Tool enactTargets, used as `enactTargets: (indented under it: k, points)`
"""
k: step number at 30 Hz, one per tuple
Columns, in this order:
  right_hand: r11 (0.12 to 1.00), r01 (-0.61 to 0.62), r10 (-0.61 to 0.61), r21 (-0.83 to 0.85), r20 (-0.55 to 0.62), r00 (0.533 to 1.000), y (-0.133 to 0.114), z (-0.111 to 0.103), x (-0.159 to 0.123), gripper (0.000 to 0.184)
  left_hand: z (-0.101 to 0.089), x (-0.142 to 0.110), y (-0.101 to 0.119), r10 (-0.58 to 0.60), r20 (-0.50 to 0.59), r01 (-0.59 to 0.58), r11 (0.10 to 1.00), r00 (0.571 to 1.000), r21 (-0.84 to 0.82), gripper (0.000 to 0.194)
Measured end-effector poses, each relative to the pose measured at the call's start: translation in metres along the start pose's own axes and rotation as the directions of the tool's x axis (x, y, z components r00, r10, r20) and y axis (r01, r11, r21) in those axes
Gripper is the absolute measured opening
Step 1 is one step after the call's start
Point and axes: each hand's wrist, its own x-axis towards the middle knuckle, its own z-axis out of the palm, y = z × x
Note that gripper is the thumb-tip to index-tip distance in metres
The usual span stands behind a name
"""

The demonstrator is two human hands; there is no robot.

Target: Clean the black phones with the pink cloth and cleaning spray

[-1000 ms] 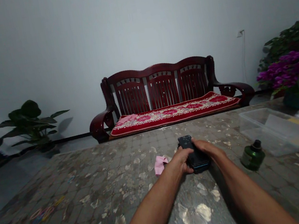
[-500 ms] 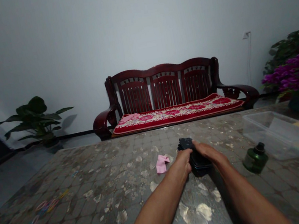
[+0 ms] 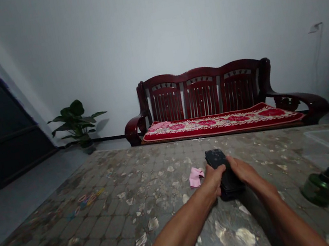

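As fingers [image 3: 221, 168] clasp, blk phone stack [image 3: 231, 180] btwn

No text, label, brand, number or sign is legible in the head view. The green bottle [image 3: 321, 188], near the right edge of the worktop [image 3: 169, 224], shows no readable marking. Any print on the black phone [image 3: 223, 167] is too small to resolve.
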Motion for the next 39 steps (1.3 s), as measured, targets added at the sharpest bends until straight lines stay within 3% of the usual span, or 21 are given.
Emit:
enactTargets:
  k: [3, 5, 7, 13, 19, 25, 39]
  points:
    - [0.959, -0.007, -0.014, 0.284, 0.074, 0.997, -0.021, 0.003, -0.006, 0.068, -0.03, -0.008, 0.033, -0.038, 0.021, 0.037, 0.999, 0.999, 0.014, 0.038]
    - [0.863, -0.027, -0.046, 0.505, 0.132, 0.99, -0.034, 0.008, -0.01, 0.068, -0.059, -0.015, 0.06, -0.085, 0.034, 0.084, 0.996, 0.996, 0.042, 0.033]
    - [0.782, -0.036, -0.062, 0.622, 0.135, 0.989, -0.043, 0.017, -0.012, 0.066, -0.094, -0.023, 0.087, -0.111, 0.019, 0.11, 0.991, 0.994, 0.074, 0.033]
    - [0.73, 0.005, -0.043, 0.684, 0.04, 0.998, -0.036, 0.051, -0.005, 0.056, -0.198, -0.054, 0.148, -0.089, -0.129, 0.112, 0.976, 0.988, 0.187, 0.045]
    - [0.772, 0.119, -0.096, 0.625, -0.07, 0.993, -0.033, 0.078, -0.001, 0.052, -0.264, -0.078, 0.182, -0.053, -0.228, 0.122, 0.947, 0.972, 0.298, 0.057]
    - [0.849, 0.238, -0.22, 0.472, -0.094, 0.971, -0.035, 0.088, -0.006, 0.055, -0.29, -0.08, 0.193, -0.085, -0.248, 0.179, 0.905, 0.965, 0.386, 0.062]
    - [0.913, 0.28, -0.265, 0.296, -0.09, 0.96, -0.023, 0.086, -0.013, 0.049, -0.297, -0.068, 0.215, -0.093, -0.231, 0.202, 0.837, 0.969, 0.509, 0.072]
